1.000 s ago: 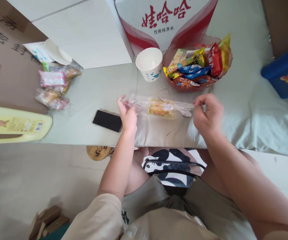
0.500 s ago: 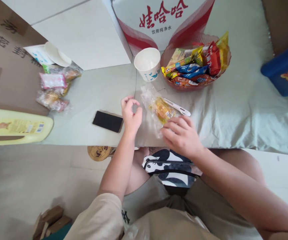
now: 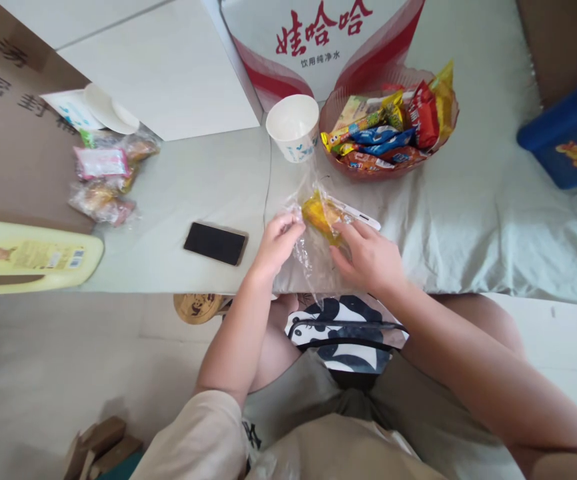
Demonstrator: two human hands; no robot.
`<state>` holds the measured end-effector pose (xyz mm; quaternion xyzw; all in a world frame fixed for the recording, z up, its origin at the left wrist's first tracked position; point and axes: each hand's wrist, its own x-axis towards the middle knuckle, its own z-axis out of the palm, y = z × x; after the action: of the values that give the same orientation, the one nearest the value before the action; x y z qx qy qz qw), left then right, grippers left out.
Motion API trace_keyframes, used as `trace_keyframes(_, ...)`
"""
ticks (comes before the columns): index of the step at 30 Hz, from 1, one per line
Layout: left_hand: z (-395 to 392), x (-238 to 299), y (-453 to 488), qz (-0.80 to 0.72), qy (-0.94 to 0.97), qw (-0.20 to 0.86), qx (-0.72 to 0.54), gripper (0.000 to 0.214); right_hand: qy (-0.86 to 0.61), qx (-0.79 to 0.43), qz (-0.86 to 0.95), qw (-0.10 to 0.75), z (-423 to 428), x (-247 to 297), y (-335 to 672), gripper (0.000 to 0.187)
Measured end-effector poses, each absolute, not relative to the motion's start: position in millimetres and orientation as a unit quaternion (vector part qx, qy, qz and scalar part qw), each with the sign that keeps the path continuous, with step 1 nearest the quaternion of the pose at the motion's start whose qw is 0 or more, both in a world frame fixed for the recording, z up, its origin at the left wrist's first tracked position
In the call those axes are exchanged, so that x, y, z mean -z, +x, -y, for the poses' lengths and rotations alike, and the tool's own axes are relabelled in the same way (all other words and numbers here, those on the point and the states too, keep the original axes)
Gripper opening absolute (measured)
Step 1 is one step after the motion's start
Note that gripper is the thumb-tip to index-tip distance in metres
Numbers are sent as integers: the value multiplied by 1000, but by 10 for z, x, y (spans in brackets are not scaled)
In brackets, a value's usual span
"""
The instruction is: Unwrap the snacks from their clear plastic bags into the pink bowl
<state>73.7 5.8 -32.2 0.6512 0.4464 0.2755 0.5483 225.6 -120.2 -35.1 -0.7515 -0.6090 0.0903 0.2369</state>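
Note:
A clear plastic bag (image 3: 313,243) with a yellow wrapped snack (image 3: 321,213) inside stands lifted off the pale green table (image 3: 193,180), just in front of me. My left hand (image 3: 278,241) pinches the bag's left edge. My right hand (image 3: 368,257) grips its right side, fingers closed on the plastic beside the snack. A white flat device (image 3: 363,217) lies on the cloth right behind the bag.
A black phone (image 3: 215,243) lies left of my hands. Behind are a white paper cup (image 3: 293,127), a pink bowl (image 3: 393,170) of wrapped snacks and a red-and-white carton (image 3: 328,40). More bagged snacks (image 3: 105,180) and a yellow bottle (image 3: 28,257) sit at left; a blue box (image 3: 568,137) at right.
The bag was stretched flat between both hands, then my left hand let go and my right laid it down. Now both hands hold it again, close together, with the bag turned upright.

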Motion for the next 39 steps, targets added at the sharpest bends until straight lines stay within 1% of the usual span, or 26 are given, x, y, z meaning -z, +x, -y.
trace_keyframes(3, -70, 227, 727, -391, 515, 703, -296, 16, -778, -113, 562, 256, 1152, 390, 2275, 54)
trace_keyframes(5, -61, 150, 714, -365, 481, 745, -282, 24, -769, -141, 552, 292, 1114, 427, 2298, 63)
trace_keyframes(9, -2, 63, 719, -347, 499, 750, -260, 48, -694, -214, 560, 399, 1015, 505, 2347, 66)
trace_keyframes(13, 32, 84, 727, -337, 470, 775, -254, 67, -565, -399, 516, 505, 946, 499, 2341, 64)
trace_keyframes(16, 1, 140, 670, -358, 444, 778, -264, 72, -461, -519, 451, 561, 945, 447, 2305, 64)
trace_keyframes(19, -80, 189, 575, -395, 411, 759, -315, 68, -440, -571, 386, 576, 965, 414, 2278, 54)
trace_keyframes(22, -197, 200, 493, -412, 385, 717, -410, 62, -490, -557, 308, 596, 979, 429, 2296, 45)
trace_keyframes(24, -276, 184, 458, -409, 379, 683, -471, 59, -540, -520, 272, 603, 988, 461, 2340, 38)
trace_keyframes(27, -361, 150, 426, -403, 373, 655, -519, 58, -610, -439, 275, 600, 1017, 516, 2435, 31)
trace_keyframes(31, -386, 120, 397, -363, 347, 668, -548, 56, -637, -364, 324, 597, 1075, 562, 2541, 32)
trace_keyframes(39, -320, 61, 413, -336, 313, 715, -527, 54, -558, -417, 340, 632, 1135, 549, 2516, 33)
